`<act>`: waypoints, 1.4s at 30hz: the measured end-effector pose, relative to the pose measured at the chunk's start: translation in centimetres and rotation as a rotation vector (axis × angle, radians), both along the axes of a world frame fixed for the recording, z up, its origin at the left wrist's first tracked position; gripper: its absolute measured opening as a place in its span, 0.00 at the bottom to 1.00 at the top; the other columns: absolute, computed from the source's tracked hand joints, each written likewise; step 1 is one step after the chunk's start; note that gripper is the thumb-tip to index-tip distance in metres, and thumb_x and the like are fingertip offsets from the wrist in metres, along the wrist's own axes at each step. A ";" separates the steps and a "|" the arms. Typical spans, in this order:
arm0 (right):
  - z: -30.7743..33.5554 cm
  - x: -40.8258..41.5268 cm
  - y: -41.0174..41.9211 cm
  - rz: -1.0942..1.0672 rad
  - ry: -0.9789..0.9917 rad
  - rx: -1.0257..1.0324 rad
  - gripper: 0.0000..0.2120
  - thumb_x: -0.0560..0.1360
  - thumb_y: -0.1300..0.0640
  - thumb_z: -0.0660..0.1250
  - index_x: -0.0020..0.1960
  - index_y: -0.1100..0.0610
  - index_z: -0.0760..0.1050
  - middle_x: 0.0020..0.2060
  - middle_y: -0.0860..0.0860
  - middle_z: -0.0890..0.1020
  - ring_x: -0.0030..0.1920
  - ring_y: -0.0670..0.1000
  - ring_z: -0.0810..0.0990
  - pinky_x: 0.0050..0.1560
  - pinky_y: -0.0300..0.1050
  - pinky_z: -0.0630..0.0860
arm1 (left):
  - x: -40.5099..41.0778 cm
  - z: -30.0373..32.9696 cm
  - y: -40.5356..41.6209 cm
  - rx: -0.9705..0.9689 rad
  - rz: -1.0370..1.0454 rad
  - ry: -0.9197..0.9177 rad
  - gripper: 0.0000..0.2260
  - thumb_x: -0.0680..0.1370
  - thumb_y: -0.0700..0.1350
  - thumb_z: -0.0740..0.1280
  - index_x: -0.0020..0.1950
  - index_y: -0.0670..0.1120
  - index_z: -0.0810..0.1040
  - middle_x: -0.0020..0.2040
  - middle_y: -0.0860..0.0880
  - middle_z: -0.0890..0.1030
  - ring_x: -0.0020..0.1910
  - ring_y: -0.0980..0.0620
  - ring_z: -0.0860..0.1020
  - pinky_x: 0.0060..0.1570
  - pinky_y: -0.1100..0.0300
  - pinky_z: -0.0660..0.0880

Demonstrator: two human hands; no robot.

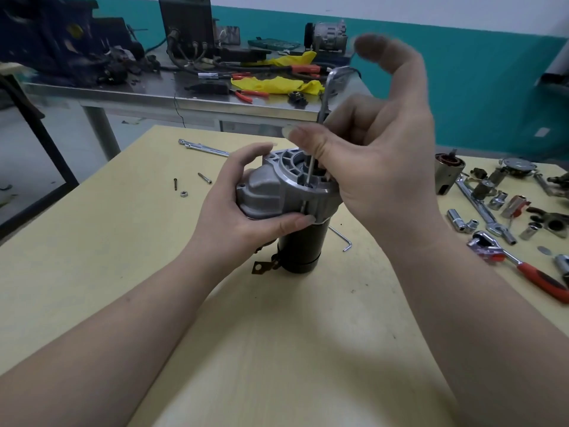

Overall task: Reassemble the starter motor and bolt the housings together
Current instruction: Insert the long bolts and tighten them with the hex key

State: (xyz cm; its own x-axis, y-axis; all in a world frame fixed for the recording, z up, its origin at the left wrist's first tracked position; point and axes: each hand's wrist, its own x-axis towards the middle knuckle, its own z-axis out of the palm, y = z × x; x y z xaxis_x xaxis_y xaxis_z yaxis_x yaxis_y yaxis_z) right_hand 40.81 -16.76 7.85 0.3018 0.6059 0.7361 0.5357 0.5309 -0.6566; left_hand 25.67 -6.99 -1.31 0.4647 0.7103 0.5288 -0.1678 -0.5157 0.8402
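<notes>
The starter motor (303, 241) stands upright on the yellow table, black body below and grey aluminium nose housing (271, 189) on top. My left hand (246, 204) grips the housing from the left side. My right hand (369, 149) pinches a long hex key (324, 100) between thumb and fingers; its tip goes straight down into a bolt hole at the housing's flange. The forefinger is raised and blurred. A copper terminal lug (261, 267) sticks out near the motor's base.
A second hex key (341, 238) lies right of the motor. Two loose bolts (204, 178) and a nut (183, 194) lie left, an extension bar (203, 147) behind. Sockets, a ratchet (523, 269) and motor parts (446, 174) crowd the right. A cluttered steel bench (184, 97) stands beyond.
</notes>
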 end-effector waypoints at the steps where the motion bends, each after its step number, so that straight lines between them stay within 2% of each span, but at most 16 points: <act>1: 0.0 0.2 0.0 0.018 -0.019 0.003 0.35 0.74 0.58 0.80 0.74 0.56 0.66 0.32 0.59 0.77 0.31 0.54 0.79 0.33 0.45 0.77 | 0.0 0.1 0.0 0.002 -0.001 0.003 0.43 0.62 0.56 0.88 0.74 0.63 0.73 0.60 0.57 0.85 0.58 0.51 0.86 0.54 0.59 0.84; 3: 0.1 0.6 -0.1 0.050 -0.071 -0.008 0.31 0.76 0.58 0.79 0.74 0.56 0.69 0.32 0.58 0.75 0.32 0.52 0.76 0.34 0.44 0.75 | -0.2 0.3 0.0 0.008 -0.015 0.010 0.43 0.62 0.55 0.88 0.73 0.64 0.73 0.60 0.59 0.85 0.58 0.53 0.86 0.53 0.63 0.83; 5: 0.2 0.7 -0.1 0.060 -0.089 -0.018 0.23 0.77 0.58 0.78 0.66 0.54 0.72 0.33 0.57 0.76 0.33 0.54 0.77 0.35 0.49 0.77 | -0.4 0.4 0.2 0.029 -0.037 0.042 0.45 0.62 0.54 0.89 0.74 0.64 0.72 0.61 0.62 0.83 0.59 0.55 0.85 0.54 0.66 0.81; 8: 0.2 0.5 -0.2 0.036 -0.092 -0.014 0.19 0.78 0.57 0.77 0.60 0.51 0.68 0.34 0.56 0.78 0.34 0.58 0.80 0.37 0.56 0.79 | -0.6 0.4 0.4 0.054 -0.045 0.078 0.47 0.61 0.52 0.90 0.76 0.63 0.71 0.63 0.63 0.82 0.60 0.56 0.85 0.55 0.66 0.81; 11: -0.1 0.3 -0.2 -0.060 -0.144 0.026 0.18 0.78 0.56 0.76 0.59 0.54 0.68 0.32 0.48 0.78 0.31 0.54 0.80 0.33 0.51 0.78 | -0.3 0.3 0.1 0.068 -0.018 0.051 0.46 0.61 0.54 0.89 0.75 0.62 0.72 0.62 0.62 0.83 0.60 0.56 0.85 0.56 0.65 0.81; 14: -0.7 -0.3 0.0 -0.231 -0.221 0.103 0.16 0.79 0.55 0.76 0.55 0.60 0.70 0.28 0.52 0.74 0.28 0.54 0.74 0.32 0.45 0.70 | 0.1 0.4 -0.1 0.071 0.004 0.024 0.44 0.61 0.57 0.88 0.73 0.64 0.73 0.60 0.64 0.84 0.59 0.58 0.85 0.55 0.66 0.81; 18: -1.1 -0.6 0.0 -0.211 -0.119 0.092 0.22 0.78 0.55 0.77 0.63 0.54 0.68 0.27 0.50 0.77 0.28 0.53 0.77 0.33 0.42 0.72 | 0.3 0.2 -0.3 0.040 0.027 0.011 0.42 0.63 0.58 0.88 0.74 0.62 0.73 0.62 0.59 0.84 0.59 0.52 0.86 0.56 0.58 0.84; 20: -1.1 -0.5 -0.3 -0.137 -0.071 0.056 0.19 0.79 0.55 0.75 0.65 0.55 0.71 0.32 0.49 0.81 0.33 0.53 0.82 0.36 0.48 0.78 | 0.3 0.1 -0.3 0.030 0.033 0.012 0.42 0.64 0.57 0.88 0.74 0.60 0.73 0.62 0.56 0.85 0.60 0.50 0.86 0.56 0.55 0.85; 23: -1.0 0.0 -0.7 -0.018 -0.082 -0.043 0.07 0.85 0.58 0.67 0.60 0.59 0.78 0.39 0.52 0.84 0.41 0.54 0.85 0.43 0.58 0.82 | 0.2 0.0 -0.3 -0.001 0.014 0.016 0.41 0.65 0.54 0.88 0.74 0.61 0.72 0.61 0.53 0.85 0.57 0.47 0.87 0.52 0.51 0.86; 26: 0.1 0.9 -1.2 0.077 -0.124 -0.196 0.08 0.86 0.59 0.62 0.58 0.55 0.80 0.40 0.53 0.85 0.43 0.53 0.85 0.43 0.51 0.81 | 0.3 0.1 -0.3 -0.004 0.006 0.013 0.40 0.66 0.55 0.87 0.73 0.61 0.73 0.61 0.53 0.85 0.56 0.46 0.87 0.51 0.51 0.86; 28: 0.6 1.3 -1.4 0.125 -0.147 -0.252 0.07 0.84 0.61 0.65 0.56 0.52 0.80 0.42 0.51 0.87 0.44 0.50 0.86 0.44 0.44 0.82 | 0.2 0.1 -0.3 -0.008 0.009 0.018 0.39 0.66 0.55 0.87 0.73 0.62 0.73 0.60 0.54 0.85 0.56 0.46 0.87 0.49 0.49 0.86; 31: 0.7 1.6 -1.6 0.128 -0.101 -0.241 0.05 0.81 0.60 0.71 0.53 0.52 0.81 0.42 0.49 0.88 0.44 0.49 0.88 0.45 0.41 0.83 | 0.2 0.1 -0.3 -0.014 -0.002 0.018 0.39 0.66 0.54 0.86 0.73 0.63 0.73 0.61 0.54 0.85 0.56 0.45 0.87 0.49 0.50 0.85; 33: 0.6 1.4 -1.5 0.097 -0.075 -0.223 0.03 0.79 0.59 0.74 0.51 0.52 0.82 0.41 0.49 0.88 0.43 0.49 0.88 0.43 0.44 0.84 | 0.3 0.2 -0.3 -0.002 -0.008 0.018 0.39 0.67 0.54 0.86 0.73 0.62 0.73 0.61 0.54 0.85 0.57 0.46 0.87 0.51 0.52 0.86; 36: 0.4 1.3 -1.5 0.044 -0.053 -0.202 0.04 0.76 0.57 0.77 0.48 0.53 0.82 0.41 0.50 0.88 0.42 0.52 0.88 0.43 0.55 0.86 | 0.3 0.1 -0.2 0.011 -0.010 0.022 0.40 0.67 0.55 0.87 0.74 0.61 0.72 0.62 0.53 0.85 0.58 0.46 0.87 0.53 0.51 0.86; 39: 0.3 1.1 -1.4 -0.020 -0.079 -0.175 0.10 0.75 0.55 0.79 0.46 0.58 0.79 0.39 0.54 0.86 0.39 0.53 0.86 0.39 0.56 0.83 | 0.2 0.1 -0.1 0.010 -0.012 0.027 0.42 0.65 0.58 0.87 0.74 0.62 0.72 0.62 0.53 0.85 0.59 0.47 0.87 0.53 0.52 0.86; 42: 0.1 0.8 -1.1 -0.069 -0.109 -0.152 0.17 0.76 0.54 0.79 0.48 0.65 0.76 0.38 0.59 0.83 0.38 0.59 0.83 0.37 0.59 0.79 | 0.0 0.1 0.1 0.035 -0.031 0.040 0.45 0.63 0.56 0.89 0.75 0.64 0.71 0.62 0.56 0.84 0.60 0.49 0.86 0.55 0.59 0.84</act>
